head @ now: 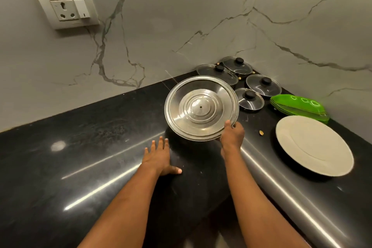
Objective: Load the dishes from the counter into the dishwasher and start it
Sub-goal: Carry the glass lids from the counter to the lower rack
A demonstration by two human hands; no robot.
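right hand (231,137) pinches the near-right rim of the steel lid (201,107), thumb on top and fingers beneath. the lid tilts its ringed face up toward us, over the black counter (80,157). we cannot tell whether its low edge is clear of the stone. left hand (161,157) lies flat on the counter beside it, fingers straight and spread, holding nothing.

waiting on the counter: four glass lids (249,98) with black knobs in the corner, a stack of green dishes (300,106), and a large white plate (314,145) near the edge.

we judge the step to be collecting: one piece in hand, most of the load yet to move. the dishwasher is out of view. next move calls for a firmer hold on the slick rim, perhaps with the free hand, then a turn toward the machine, swinging clear of the glass lids.
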